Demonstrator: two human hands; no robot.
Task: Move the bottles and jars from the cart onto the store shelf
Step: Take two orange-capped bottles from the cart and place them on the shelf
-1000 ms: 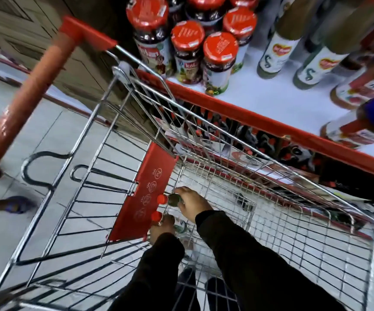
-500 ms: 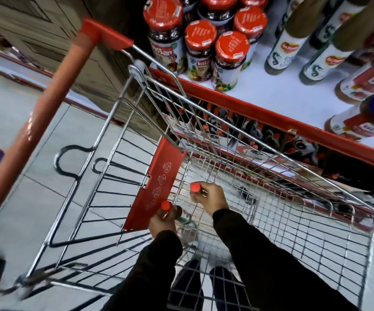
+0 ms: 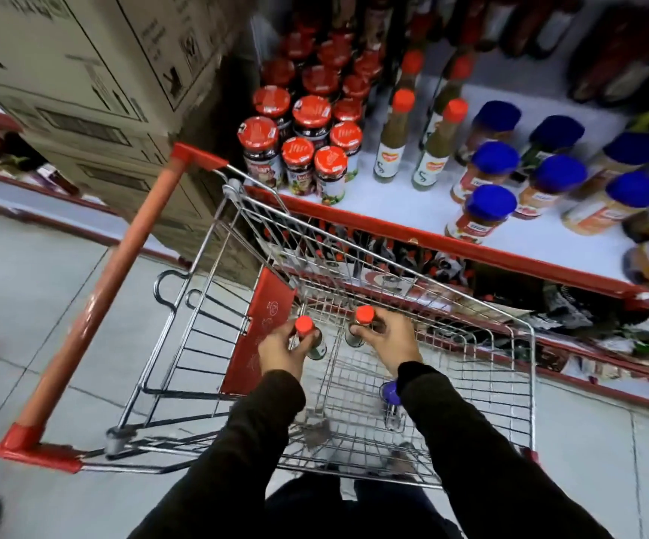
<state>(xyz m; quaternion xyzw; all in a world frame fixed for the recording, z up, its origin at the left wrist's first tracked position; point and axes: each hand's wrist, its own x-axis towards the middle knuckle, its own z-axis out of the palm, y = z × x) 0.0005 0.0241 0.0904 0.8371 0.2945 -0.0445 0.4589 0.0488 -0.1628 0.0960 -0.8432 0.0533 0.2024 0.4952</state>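
Both my hands are inside the wire cart [image 3: 525,387], each gripping a slim bottle with an orange-red cap. My left hand [image 3: 282,350] holds the left bottle [image 3: 311,338] close to the cart's red seat flap. My right hand [image 3: 387,338] holds the right bottle [image 3: 362,324] a little higher. A blue-capped jar [image 3: 390,392] lies on the cart floor, partly hidden by my right sleeve. The white store shelf [image 3: 397,204] beyond the cart carries red-lidded jars [image 3: 299,157], matching slim green bottles [image 3: 391,145] and blue-capped jars [image 3: 486,212].
Stacked cardboard boxes [image 3: 93,91] stand left of the shelf, behind the cart's orange handle [image 3: 109,297]. A red shelf edge [image 3: 509,252] runs just past the cart's far rim, with a lower shelf of dark goods beneath. Grey tiled floor [image 3: 23,305] lies to the left.
Both hands have lifted their bottles upward from the cart floor. The view has tilted up, showing more of the shelf and the boxes.
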